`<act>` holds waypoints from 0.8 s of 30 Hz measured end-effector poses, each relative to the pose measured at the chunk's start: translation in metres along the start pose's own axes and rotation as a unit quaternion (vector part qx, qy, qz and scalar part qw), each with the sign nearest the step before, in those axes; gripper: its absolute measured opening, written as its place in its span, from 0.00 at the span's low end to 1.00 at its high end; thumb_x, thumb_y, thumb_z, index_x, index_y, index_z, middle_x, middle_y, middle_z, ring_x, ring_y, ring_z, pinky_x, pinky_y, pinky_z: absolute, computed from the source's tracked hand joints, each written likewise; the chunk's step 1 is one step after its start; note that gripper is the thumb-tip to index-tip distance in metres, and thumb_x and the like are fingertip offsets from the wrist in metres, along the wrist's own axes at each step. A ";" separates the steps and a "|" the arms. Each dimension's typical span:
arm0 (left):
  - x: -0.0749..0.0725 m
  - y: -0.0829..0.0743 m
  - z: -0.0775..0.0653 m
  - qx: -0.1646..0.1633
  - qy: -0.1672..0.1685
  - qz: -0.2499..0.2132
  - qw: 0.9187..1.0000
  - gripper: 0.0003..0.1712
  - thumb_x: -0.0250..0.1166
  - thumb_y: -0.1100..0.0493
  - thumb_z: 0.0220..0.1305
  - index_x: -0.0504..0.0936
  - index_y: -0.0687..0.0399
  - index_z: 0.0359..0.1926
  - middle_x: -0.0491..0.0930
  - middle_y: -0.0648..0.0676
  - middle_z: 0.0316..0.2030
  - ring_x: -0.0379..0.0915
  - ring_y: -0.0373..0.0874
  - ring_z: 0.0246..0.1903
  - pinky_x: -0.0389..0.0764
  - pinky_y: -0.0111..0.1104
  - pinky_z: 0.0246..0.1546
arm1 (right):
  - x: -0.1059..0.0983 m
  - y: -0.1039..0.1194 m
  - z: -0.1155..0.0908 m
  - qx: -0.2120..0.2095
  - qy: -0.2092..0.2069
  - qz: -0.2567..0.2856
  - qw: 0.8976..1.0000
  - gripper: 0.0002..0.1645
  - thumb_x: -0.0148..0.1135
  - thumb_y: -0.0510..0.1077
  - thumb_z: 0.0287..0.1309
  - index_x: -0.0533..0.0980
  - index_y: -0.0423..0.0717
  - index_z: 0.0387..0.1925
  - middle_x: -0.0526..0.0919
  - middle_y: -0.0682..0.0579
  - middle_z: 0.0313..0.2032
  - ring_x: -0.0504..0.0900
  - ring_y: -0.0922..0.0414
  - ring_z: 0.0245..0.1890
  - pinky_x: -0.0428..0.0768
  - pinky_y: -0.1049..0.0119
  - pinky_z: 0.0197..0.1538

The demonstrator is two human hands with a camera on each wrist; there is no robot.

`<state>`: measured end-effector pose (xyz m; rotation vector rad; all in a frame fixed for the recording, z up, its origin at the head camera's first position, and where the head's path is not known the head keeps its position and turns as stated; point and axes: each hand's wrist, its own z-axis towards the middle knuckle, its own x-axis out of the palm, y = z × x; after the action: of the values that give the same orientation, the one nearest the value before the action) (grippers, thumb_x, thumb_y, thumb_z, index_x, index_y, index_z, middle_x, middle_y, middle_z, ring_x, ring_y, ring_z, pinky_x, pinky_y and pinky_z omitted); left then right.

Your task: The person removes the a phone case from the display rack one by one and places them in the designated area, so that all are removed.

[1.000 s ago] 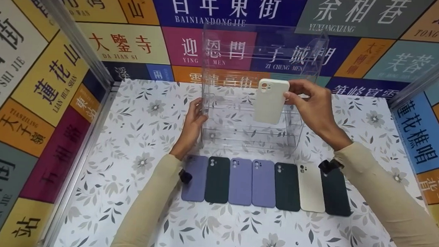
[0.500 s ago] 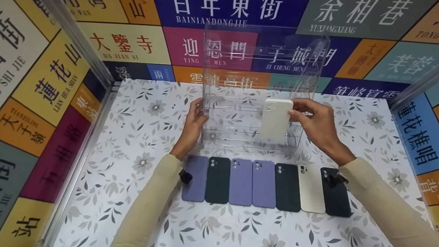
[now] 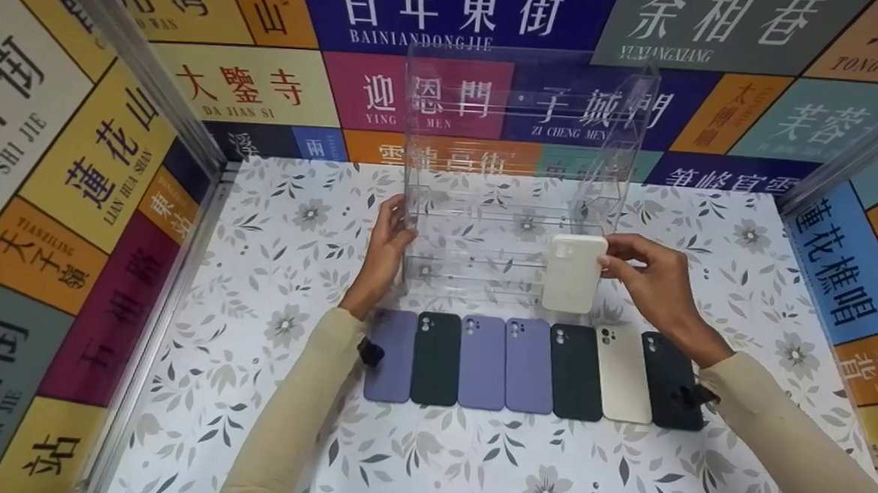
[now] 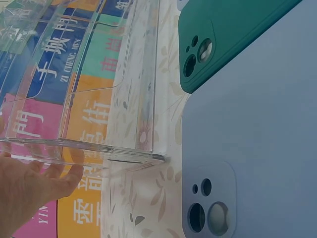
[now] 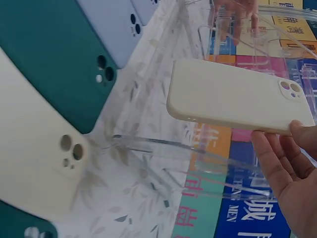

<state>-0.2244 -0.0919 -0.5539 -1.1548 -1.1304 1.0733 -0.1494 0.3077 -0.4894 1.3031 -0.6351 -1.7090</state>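
Observation:
My right hand (image 3: 651,284) pinches a cream phone case (image 3: 574,276) by its upper right edge. The case is held upright in front of the lower right part of a clear plastic display rack (image 3: 475,271); I cannot tell whether it touches a tier. In the right wrist view the case (image 5: 228,96) shows its camera cutout near my thumb. My left hand (image 3: 382,255) holds the rack's left side, its thumb at the front edge. The left wrist view shows those fingers (image 4: 64,183) partly through the clear panel.
Several phone cases lie side by side before the rack: lilac (image 3: 481,365), dark green (image 3: 435,359), cream (image 3: 625,376) and a dark one (image 3: 668,397) partly behind the right wrist camera. Signboard walls (image 3: 447,97) stand behind and at both sides of the flower-patterned table (image 3: 265,403).
My right hand has brought the cream case down and slightly to the right, from the rack's middle height to its lower tiers. My left hand has stayed at the rack's side.

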 end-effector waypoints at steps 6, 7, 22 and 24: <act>-0.001 0.001 0.000 0.002 0.001 0.003 1.000 0.37 0.52 0.68 0.78 0.56 0.60 0.84 0.56 0.68 0.84 0.54 0.60 0.84 0.65 0.52 0.79 | -0.012 -0.014 -0.019 0.028 -0.005 -0.018 0.999 0.19 0.73 0.28 0.68 0.87 0.36 0.59 0.91 0.40 0.45 0.89 0.67 0.43 0.87 0.75 0.44; -0.001 0.001 0.000 0.003 0.002 0.002 1.000 0.37 0.52 0.68 0.78 0.55 0.60 0.84 0.55 0.68 0.84 0.54 0.60 0.84 0.66 0.52 0.79 | -0.014 -0.016 -0.022 0.032 -0.007 -0.022 0.999 0.19 0.73 0.28 0.68 0.87 0.36 0.59 0.91 0.40 0.45 0.89 0.68 0.43 0.87 0.75 0.43; -0.001 0.003 -0.001 0.007 0.015 0.006 1.000 0.36 0.51 0.66 0.80 0.54 0.58 0.85 0.54 0.65 0.85 0.50 0.63 0.85 0.64 0.51 0.80 | -0.043 -0.041 -0.058 0.047 -0.048 -0.027 0.997 0.21 0.71 0.24 0.66 0.86 0.32 0.60 0.90 0.35 0.47 0.88 0.72 0.43 0.87 0.76 0.44; -0.001 0.003 -0.001 0.010 0.017 0.006 1.000 0.36 0.51 0.66 0.80 0.54 0.58 0.85 0.53 0.67 0.85 0.49 0.65 0.85 0.64 0.52 0.80 | -0.048 -0.043 -0.063 0.046 -0.051 -0.025 0.997 0.21 0.71 0.25 0.67 0.86 0.33 0.60 0.91 0.41 0.48 0.89 0.70 0.43 0.87 0.75 0.44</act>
<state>-0.2233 -0.0931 -0.5568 -1.1609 -1.0857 1.0679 -0.1012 0.3771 -0.5199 1.3113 -0.7549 -1.8154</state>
